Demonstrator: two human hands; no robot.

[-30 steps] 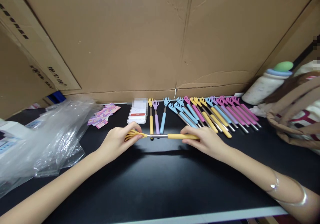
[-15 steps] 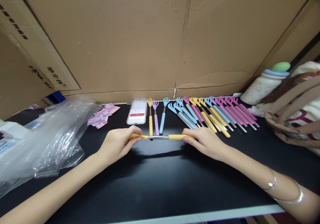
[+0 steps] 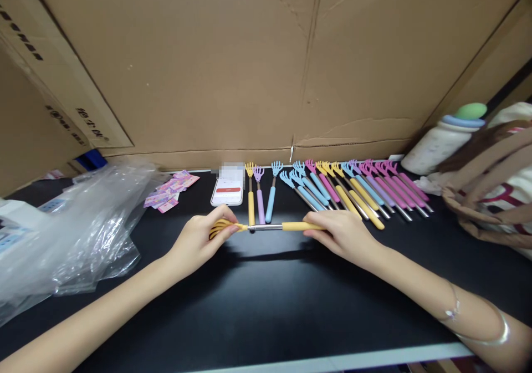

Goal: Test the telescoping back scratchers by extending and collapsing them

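Observation:
A yellow back scratcher with a short metal shaft is held level above the black table. My left hand is closed around its claw head, whose prongs show between thumb and fingers. My right hand grips the far end of its yellow handle. Just behind the shaft lie a yellow back scratcher, a purple one and a light blue one, claws toward the back. Farther right, several blue, yellow, purple and pink back scratchers lie in a slanted row.
Clear plastic bags cover the left side, with small pink and purple cards near them. A phone lies at the back. A white bottle and a fabric bag stand right. Cardboard walls the back.
The claw head has turned in my left hand, so its prongs now show more. Both hands keep hold of the yellow back scratcher in nearly the same place.

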